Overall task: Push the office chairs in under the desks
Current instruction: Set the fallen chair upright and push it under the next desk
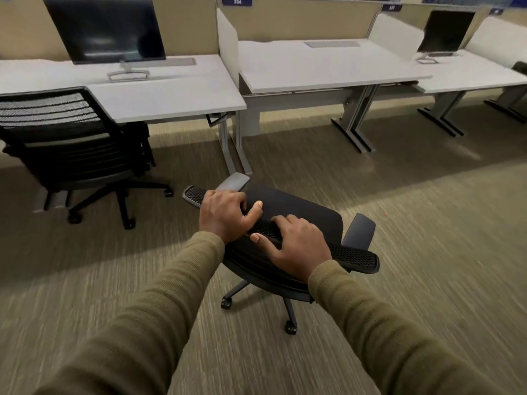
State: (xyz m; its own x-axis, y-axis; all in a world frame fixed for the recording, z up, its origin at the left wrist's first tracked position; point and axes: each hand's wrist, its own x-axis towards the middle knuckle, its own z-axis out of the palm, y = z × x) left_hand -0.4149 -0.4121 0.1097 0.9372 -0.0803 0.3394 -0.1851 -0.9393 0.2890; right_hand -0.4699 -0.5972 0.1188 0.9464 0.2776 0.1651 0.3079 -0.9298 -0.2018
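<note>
A black mesh-backed office chair [299,212] stands on the carpet in front of me, out in the aisle and a short way from the middle desk [319,69]. My left hand [225,213] and my right hand [296,249] both grip the top edge of its backrest, side by side. A second black office chair [65,138] sits at the left, its seat partly under the left desk [171,95].
A row of white desks with beige divider panels runs along the back. A dark monitor [105,29] stands on the left desk and another monitor [447,31] on the right desk [470,75]. Grey desk legs [356,129] reach the carpet.
</note>
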